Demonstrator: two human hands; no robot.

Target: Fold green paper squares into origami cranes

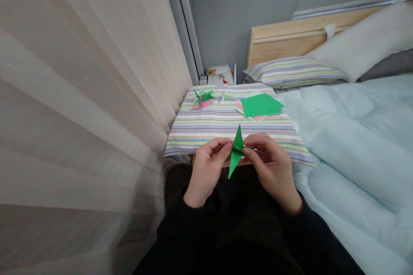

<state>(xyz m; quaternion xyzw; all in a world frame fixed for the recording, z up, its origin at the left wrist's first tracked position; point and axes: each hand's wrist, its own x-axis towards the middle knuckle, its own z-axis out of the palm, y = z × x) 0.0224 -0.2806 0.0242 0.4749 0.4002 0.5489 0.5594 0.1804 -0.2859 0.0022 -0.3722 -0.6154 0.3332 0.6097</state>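
Note:
Between my two hands, just off the near edge of the table, is a green origami crane (237,151) with two pointed wings, one toward the far side and one toward me. My left hand (209,164) pinches its left side between thumb and fingers. On the opposite side my right hand (270,161) has thumb and fingers closed on it too. Beyond them a stack of square origami paper (262,105), green on top with pink beneath, lies on the striped cloth. Several folded paper cranes (203,98), in green and pink, stand at the far left.
A striped cloth (206,131) covers the small table. Pale curtains (97,73) hang close along the left. The bed with a light blue quilt (364,137) borders the right, with pillows (297,73) against a wooden headboard (284,43). Behind the table stands a white box (220,78).

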